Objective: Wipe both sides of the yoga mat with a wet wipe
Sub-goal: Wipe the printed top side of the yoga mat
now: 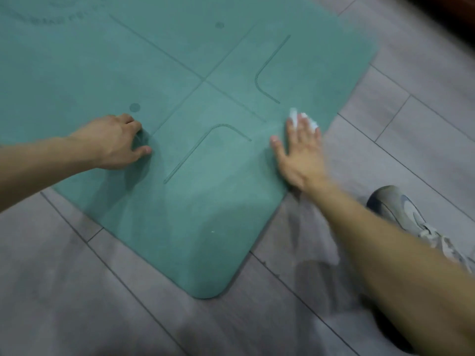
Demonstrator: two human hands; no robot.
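A teal mat (159,73) lies flat on a grey plank floor (77,291), one rounded corner pointing toward the camera. Etched lines cross at the mat's middle, with two curved marks and two dark dots around them.

The right hand (300,152) lies flat on the mat near its right edge, fingers straight and spread, pressing a white wipe (295,116) down; the wipe shows only as crumpled bits past the fingertips, the rest hidden under the palm. The hand is blurred.

The left hand (115,142) rests on the mat left of the nearer curved mark, fingers curled under with tips and thumb on the surface; nothing is visibly held in it.

A grey shoe (401,209) stands on the floor right of the mat, just beyond the right forearm, which crosses part of it.
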